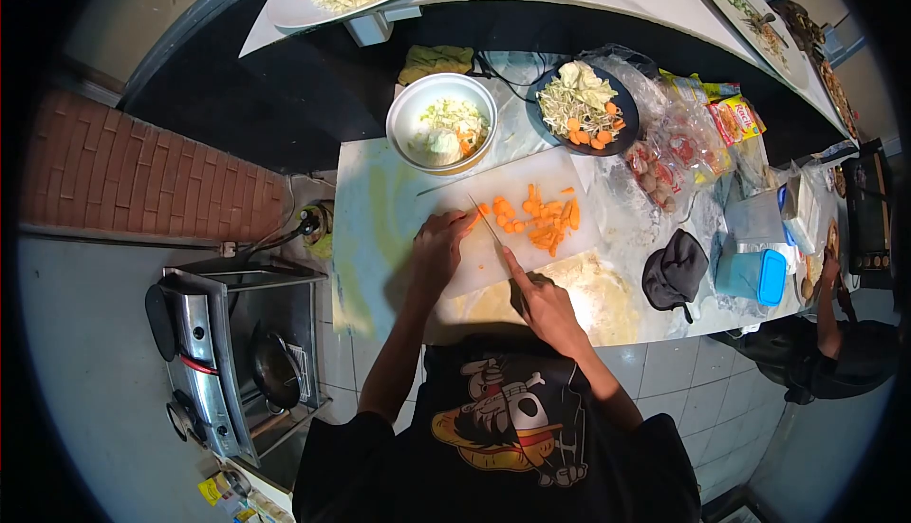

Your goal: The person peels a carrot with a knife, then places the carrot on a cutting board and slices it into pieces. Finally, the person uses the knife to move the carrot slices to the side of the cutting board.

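Observation:
My right hand grips a knife, index finger stretched along it, its blade slanting up and left over the white cutting board. Just left of the blade, my left hand is closed on a piece of carrot, its fingertips close to the edge. Cut carrot pieces, some round and some longer, lie in a loose heap on the board right of the knife. One tiny orange bit rests lower on the board. The knife's handle is mostly hidden in my right hand.
Behind the board stand a white bowl of chopped vegetables and a dark plate with sprouts and carrot slices. Plastic bags, a black cap and a blue-lidded container sit rightward. Another person works far right. A stove stands left.

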`<act>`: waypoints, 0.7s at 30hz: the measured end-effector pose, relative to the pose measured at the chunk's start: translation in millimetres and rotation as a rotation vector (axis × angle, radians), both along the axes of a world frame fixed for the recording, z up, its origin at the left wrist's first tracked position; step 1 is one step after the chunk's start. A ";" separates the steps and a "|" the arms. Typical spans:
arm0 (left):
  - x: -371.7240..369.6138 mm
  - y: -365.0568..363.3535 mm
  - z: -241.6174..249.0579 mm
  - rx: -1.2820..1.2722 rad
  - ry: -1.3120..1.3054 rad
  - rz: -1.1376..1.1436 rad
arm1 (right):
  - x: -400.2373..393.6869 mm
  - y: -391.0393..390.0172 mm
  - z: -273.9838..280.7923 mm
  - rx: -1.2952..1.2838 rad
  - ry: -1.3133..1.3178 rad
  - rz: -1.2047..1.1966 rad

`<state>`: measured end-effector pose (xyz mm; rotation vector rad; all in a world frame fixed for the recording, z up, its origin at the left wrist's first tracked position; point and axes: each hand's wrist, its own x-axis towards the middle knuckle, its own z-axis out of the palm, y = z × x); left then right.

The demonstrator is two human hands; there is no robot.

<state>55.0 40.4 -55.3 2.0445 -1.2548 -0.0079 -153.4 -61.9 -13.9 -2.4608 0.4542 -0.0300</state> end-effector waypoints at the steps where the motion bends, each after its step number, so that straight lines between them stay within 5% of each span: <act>1: -0.2 -0.3 0.1 -0.006 -0.010 0.000 | 0.2 -1.1 1.8 -0.001 0.005 0.012; 21: 2.4 -0.6 -5.7 -0.027 -0.034 0.049 | 6.2 -2.6 -3.4 -0.020 0.127 0.018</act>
